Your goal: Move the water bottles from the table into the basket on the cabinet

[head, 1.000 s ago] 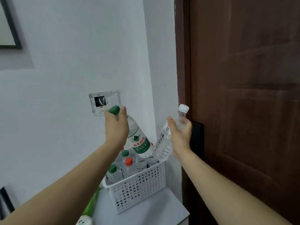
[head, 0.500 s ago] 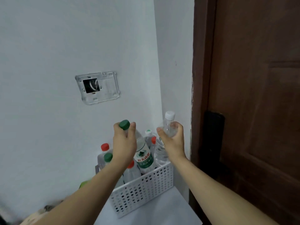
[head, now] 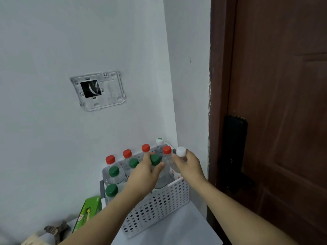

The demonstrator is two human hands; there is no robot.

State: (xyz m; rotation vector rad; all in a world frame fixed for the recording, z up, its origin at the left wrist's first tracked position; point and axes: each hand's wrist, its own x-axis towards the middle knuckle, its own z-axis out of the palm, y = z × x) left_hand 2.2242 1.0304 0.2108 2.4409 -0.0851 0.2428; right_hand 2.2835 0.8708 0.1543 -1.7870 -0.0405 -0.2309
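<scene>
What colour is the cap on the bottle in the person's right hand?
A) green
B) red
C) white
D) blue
C: the right hand grips a clear bottle with a white cap, lowered into the basket; the left hand holds the green-capped bottle.

The basket (head: pixel 155 207) is white plastic, matt, with many round holes in its wall. The water bottles (head: pixel 116 175) inside are clear, thin plastic, a little glossy, and their caps are smooth plastic in red, green and white. The cabinet (head: pixel 177 230) top looks smooth and matt, pale. The wall (head: pixel 53 138) is painted, matt, with a fine grain. The wall plate (head: pixel 99 91) is grey plastic, slightly shiny. The door (head: pixel 283 103) is dark brown wood with visible grain, half-matt. The lock (head: pixel 234 147) is black and glossy. The green box (head: pixel 88 211) is printed cardboard with a light shine
</scene>
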